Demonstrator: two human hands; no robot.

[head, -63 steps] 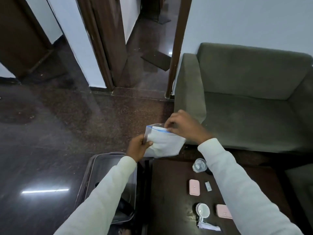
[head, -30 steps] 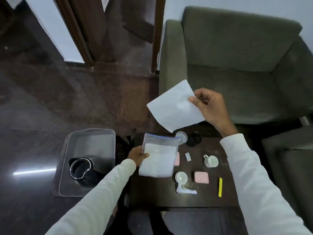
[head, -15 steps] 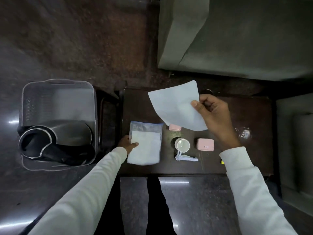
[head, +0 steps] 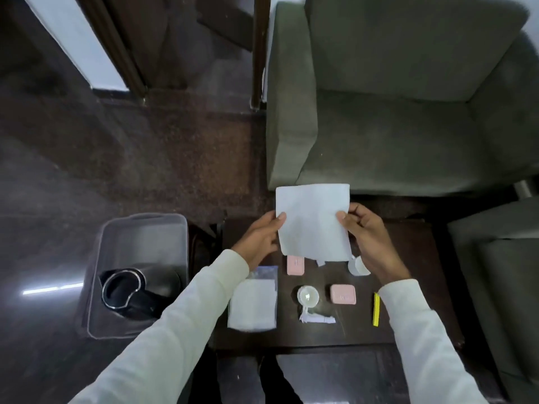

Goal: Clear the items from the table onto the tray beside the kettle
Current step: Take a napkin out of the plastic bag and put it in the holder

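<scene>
Left hand (head: 259, 243) and right hand (head: 367, 240) pinch white napkin (head: 313, 223) by side edges, frame centre — probably to fold it. Tray (head: 140, 237) with kettle (head: 131, 290) lower left — 2 pink packets still on table (head: 408, 325).

Both hands, left hand (head: 258, 239) and right hand (head: 368, 237), held a white paper (head: 313, 221) up over the dark table (head: 408, 258).

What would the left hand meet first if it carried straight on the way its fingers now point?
The left hand points up and right, so it meets the white paper sheet it already pinches. Past that lies the grey upholstered armchair, though depth is unclear.
</scene>
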